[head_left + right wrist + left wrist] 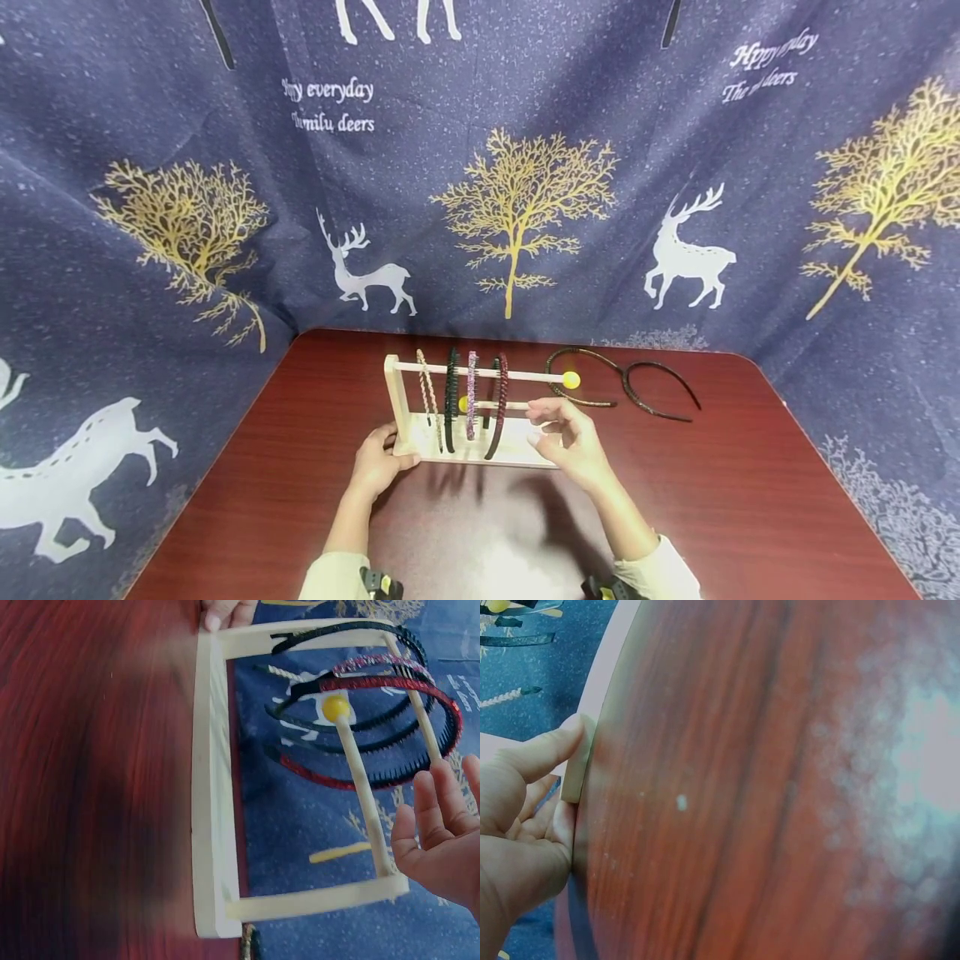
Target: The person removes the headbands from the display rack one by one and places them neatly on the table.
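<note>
My left hand grips the left end of a pale wooden headband rack, thumb over the base's edge in the left wrist view. On the upper rod hang a cream twisted headband, a black toothed headband, a glittery pink headband and a dark red headband; another dark band sits partly hidden behind. My right hand is at the rack's right end, fingers loosely spread and holding nothing. In the right wrist view its fingertips are close to the rod's end.
Behind the rack's right end a gold-patterned headband and a black headband lie on the red-brown table. Yellow balls cap the rods, one being the upper ball. A blue deer-print cloth hangs around the table.
</note>
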`<action>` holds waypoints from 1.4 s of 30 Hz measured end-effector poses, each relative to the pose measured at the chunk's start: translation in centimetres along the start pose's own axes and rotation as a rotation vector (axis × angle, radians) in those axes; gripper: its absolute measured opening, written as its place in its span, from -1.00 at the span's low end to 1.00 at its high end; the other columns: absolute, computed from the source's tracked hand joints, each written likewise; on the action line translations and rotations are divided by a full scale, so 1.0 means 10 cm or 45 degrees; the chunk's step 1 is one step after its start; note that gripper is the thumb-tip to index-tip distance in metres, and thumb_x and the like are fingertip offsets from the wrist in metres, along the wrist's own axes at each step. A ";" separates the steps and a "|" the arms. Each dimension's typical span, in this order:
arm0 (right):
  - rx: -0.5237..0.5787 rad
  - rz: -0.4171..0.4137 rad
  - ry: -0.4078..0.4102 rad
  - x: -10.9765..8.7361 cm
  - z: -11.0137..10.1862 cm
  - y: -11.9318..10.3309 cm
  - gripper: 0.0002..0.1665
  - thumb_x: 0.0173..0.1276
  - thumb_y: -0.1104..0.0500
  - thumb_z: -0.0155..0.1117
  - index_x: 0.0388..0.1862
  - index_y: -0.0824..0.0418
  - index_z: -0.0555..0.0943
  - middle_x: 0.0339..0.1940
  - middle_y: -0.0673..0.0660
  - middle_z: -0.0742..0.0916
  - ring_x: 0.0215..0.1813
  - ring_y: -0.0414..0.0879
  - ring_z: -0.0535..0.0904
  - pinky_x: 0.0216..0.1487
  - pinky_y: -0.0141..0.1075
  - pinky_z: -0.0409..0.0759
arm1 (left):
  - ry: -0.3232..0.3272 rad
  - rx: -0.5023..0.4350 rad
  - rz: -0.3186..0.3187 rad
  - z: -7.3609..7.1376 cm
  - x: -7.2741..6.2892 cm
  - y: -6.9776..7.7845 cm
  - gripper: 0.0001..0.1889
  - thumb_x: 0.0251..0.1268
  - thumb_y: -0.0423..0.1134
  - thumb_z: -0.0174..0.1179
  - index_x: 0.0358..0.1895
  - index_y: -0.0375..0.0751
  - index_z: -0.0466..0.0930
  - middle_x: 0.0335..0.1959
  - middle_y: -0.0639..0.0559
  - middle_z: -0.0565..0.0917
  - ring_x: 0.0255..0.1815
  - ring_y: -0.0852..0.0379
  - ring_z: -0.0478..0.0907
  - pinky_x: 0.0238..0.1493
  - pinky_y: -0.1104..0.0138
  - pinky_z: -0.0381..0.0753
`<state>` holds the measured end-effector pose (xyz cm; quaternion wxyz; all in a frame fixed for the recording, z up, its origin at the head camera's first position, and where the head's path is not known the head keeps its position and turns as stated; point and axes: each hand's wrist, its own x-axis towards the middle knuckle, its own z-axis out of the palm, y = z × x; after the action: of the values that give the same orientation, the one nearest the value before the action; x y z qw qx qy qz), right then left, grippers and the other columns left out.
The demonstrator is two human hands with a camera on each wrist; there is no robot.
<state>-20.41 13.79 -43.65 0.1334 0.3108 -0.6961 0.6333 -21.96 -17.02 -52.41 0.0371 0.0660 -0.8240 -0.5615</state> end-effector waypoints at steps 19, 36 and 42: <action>0.197 0.207 -0.053 0.04 0.42 0.14 -0.47 0.02 0.53 0.24 0.01 0.46 0.31 -0.22 0.41 0.57 -0.15 -0.04 0.51 -0.18 -0.23 0.55 | 0.016 -0.017 0.017 0.00 0.00 -0.01 -0.26 -0.26 -0.51 0.44 0.17 -0.51 0.38 -0.02 -0.39 0.50 -0.08 -0.26 0.55 -0.18 0.20 0.61; 0.268 0.139 -0.086 0.08 0.43 0.13 -0.69 0.07 0.56 0.19 -0.22 0.45 0.33 -0.44 0.13 0.56 -0.36 -0.17 0.51 -0.35 -0.39 0.52 | 0.022 0.012 0.022 0.00 -0.01 0.01 -0.27 -0.26 -0.50 0.44 0.17 -0.49 0.39 -0.03 -0.38 0.51 -0.07 -0.26 0.55 -0.13 0.16 0.59; 0.280 0.095 -0.114 0.12 0.36 0.08 -0.69 0.11 0.57 0.14 -0.17 0.50 0.32 -0.43 0.30 0.57 -0.35 -0.15 0.54 -0.34 -0.37 0.55 | 0.016 0.003 0.041 0.00 0.00 -0.01 -0.26 -0.26 -0.52 0.45 0.16 -0.53 0.38 -0.04 -0.42 0.51 -0.07 -0.28 0.55 -0.15 0.16 0.60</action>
<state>-21.02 10.01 -44.20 0.0436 0.3254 -0.6388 0.6958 -21.92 -17.01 -52.50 0.0512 0.0562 -0.8253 -0.5596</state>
